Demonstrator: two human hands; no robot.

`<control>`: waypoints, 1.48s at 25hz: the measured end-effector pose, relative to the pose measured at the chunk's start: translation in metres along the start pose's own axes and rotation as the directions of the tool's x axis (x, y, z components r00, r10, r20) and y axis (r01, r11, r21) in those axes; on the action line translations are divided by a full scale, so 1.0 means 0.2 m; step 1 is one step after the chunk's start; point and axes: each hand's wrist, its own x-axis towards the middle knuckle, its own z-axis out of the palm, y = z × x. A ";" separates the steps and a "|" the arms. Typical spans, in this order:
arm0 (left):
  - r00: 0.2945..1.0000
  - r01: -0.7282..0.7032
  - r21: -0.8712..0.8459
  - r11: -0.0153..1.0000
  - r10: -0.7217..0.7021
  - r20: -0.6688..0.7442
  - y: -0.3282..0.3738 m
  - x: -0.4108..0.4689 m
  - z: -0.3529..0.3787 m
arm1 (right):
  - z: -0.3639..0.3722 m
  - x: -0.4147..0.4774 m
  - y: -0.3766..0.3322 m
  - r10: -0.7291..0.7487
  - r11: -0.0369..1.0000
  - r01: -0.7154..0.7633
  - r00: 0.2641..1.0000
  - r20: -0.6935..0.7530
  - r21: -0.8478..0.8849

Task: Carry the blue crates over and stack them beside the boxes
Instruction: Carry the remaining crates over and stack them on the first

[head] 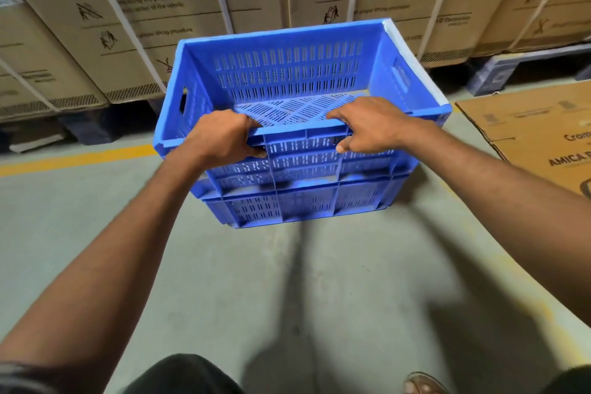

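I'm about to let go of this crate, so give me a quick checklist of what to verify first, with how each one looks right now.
1. Both hands on the near rim: ok. The left hand and right hand both grip the top crate.
2. Top crate over the bottom crate: ok, it sits directly above it.
3. Fully seated and level: cannot tell. The far side is hidden.
4. Top crate empty: ok, only its slotted floor shows.
5. Stack beside the boxes: ok, it stands just in front of them.
6. Floor around the stack: ok nearby. Flat cardboard lies off to the right, apart from the crates.
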 end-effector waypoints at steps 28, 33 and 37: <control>0.994 0.029 -0.048 0.998 -0.024 0.108 0.00 0.04 -0.11 | -0.08 -0.03 -0.05 0.141 0.990 -0.140 0.987 -0.074 0.015; 0.995 0.042 -0.038 0.998 -0.039 0.090 0.00 0.01 -0.01 | 0.00 -0.02 -0.06 0.105 0.994 -0.104 0.992 -0.071 0.017; 0.993 0.071 -0.048 0.996 -0.066 0.101 0.00 0.01 -0.01 | 0.02 -0.01 -0.04 0.100 0.995 -0.101 0.994 -0.045 -0.013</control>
